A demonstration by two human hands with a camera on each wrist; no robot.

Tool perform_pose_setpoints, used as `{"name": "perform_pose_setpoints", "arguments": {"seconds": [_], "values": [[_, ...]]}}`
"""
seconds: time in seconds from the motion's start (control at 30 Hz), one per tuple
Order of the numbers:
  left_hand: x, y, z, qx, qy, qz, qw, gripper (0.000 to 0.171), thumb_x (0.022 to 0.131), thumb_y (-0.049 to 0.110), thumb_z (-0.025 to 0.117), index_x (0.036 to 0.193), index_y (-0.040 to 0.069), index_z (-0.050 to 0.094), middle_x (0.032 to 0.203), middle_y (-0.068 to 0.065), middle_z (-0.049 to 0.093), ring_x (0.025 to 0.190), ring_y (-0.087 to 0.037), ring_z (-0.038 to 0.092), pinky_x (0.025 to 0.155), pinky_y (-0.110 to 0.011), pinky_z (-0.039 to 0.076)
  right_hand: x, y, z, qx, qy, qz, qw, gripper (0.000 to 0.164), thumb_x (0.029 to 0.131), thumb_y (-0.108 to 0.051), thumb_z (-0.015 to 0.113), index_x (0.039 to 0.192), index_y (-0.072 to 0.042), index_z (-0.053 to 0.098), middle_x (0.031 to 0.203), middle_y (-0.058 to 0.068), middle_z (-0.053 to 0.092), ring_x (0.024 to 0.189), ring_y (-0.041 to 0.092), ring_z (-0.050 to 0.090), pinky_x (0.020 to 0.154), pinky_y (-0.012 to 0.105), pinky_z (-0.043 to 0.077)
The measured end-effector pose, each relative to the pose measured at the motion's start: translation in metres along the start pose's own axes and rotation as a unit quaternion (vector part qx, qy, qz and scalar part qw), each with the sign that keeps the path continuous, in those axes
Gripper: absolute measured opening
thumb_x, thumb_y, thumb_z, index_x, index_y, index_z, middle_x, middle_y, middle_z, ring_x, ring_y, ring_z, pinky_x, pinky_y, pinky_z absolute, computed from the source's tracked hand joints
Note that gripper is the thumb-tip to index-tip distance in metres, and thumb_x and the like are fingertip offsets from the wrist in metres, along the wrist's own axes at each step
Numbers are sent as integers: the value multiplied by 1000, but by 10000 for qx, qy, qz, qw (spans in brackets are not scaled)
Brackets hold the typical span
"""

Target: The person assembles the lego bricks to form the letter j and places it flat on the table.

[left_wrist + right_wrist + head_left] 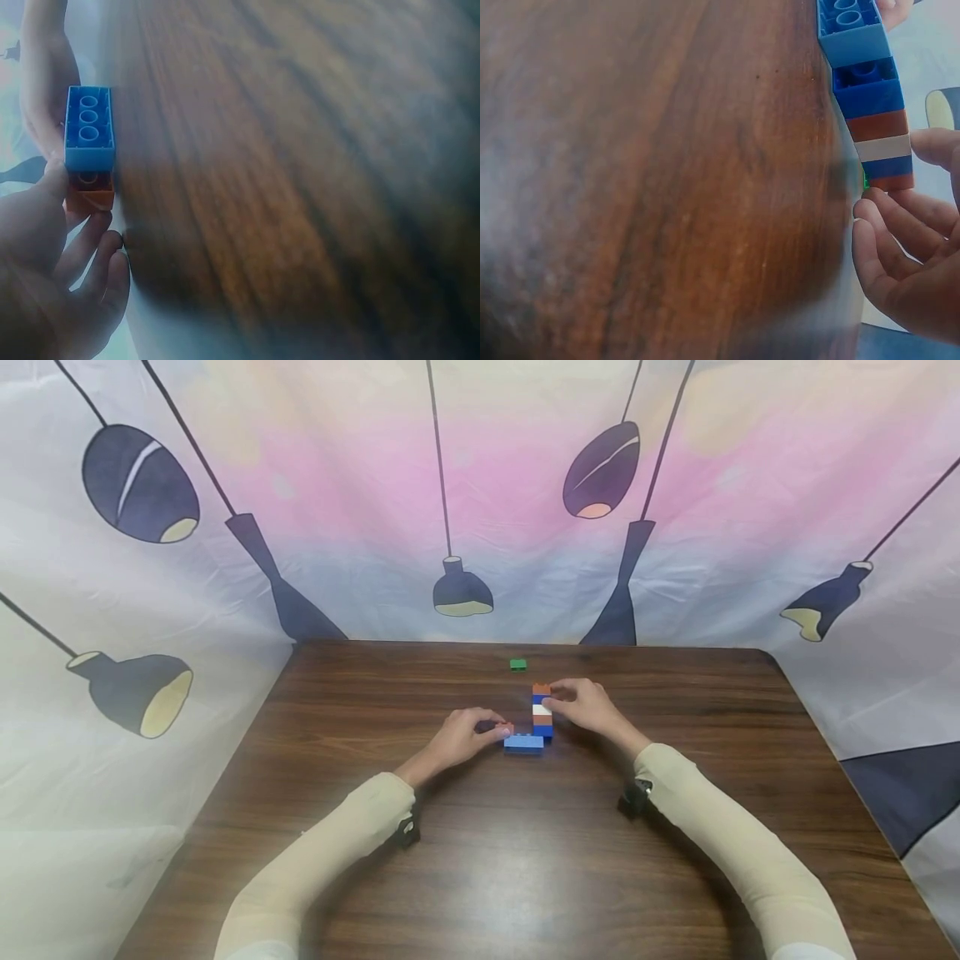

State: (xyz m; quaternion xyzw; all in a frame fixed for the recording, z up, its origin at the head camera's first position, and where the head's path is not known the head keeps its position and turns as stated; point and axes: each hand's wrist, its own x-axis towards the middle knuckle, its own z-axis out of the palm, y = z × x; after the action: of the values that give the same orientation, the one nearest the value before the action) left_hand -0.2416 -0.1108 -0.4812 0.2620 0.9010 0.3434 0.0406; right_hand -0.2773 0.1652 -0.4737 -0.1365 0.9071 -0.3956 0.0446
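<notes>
My left hand pinches a small orange brick between thumb and fingers. A long light blue brick sits against that orange brick, its hollow underside showing in the left wrist view. My right hand grips the upper part of a stack of toy bricks, its thumb on one side and fingertips at the end. From the top the stack runs orange, blue, a white brick, orange, then a dark blue brick at the bottom. In the head view, the dark blue end overlaps the light blue brick's right end.
A small green brick lies near the far edge of the brown wooden table. Behind the table hangs a cloth backdrop printed with lamps. Both wrists carry a small black device.
</notes>
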Motion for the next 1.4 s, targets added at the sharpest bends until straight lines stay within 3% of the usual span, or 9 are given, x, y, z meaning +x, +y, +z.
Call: {"name": "perform_pose_setpoints", "arguments": {"seconds": [0.5, 0.7, 0.87, 1.4], "values": [[0, -2, -1, 1, -62, -73, 10000, 36, 100, 39, 67, 122, 12, 73, 120, -3, 74, 119, -21, 65, 103, -43, 50, 2, -2, 1, -158, -225, 61, 9996, 50, 98, -34, 68, 136, -1, 62, 124, 18, 71, 112, 33, 68, 94, 49, 55], [-3, -1, -1, -213, -88, -222, 9995, 47, 98, 47, 67, 129, 12, 68, 119, -3, 72, 113, -18, 66, 97, -39, 54, 2, -1, -2, -145, -229, 137, 9995, 48, 98, -36, 68, 134, -4, 64, 125, 16, 70, 113, 32, 67, 94, 49, 55], [-5, 1, 1, -234, -25, -231, 9995, 56, 93, 53, 70, 133, 14, 64, 124, -1, 69, 114, -16, 64, 96, -36, 54, 8, 1, -13, -253, -26, -80, 9996, 42, 99, -33, 67, 130, -4, 67, 124, 16, 71, 114, 33, 66, 94, 51, 54], [-7, -1, 5, -274, 46, 73, 9996, 44, 94, 45, 73, 126, 16, 69, 117, 2, 69, 107, -13, 65, 93, -33, 55, 53, -2, -24, -657, 89, -881, 9939, 45, 97, -32, 71, 133, -4, 65, 132, 17, 67, 122, 34, 62, 99, 53, 51]]}}
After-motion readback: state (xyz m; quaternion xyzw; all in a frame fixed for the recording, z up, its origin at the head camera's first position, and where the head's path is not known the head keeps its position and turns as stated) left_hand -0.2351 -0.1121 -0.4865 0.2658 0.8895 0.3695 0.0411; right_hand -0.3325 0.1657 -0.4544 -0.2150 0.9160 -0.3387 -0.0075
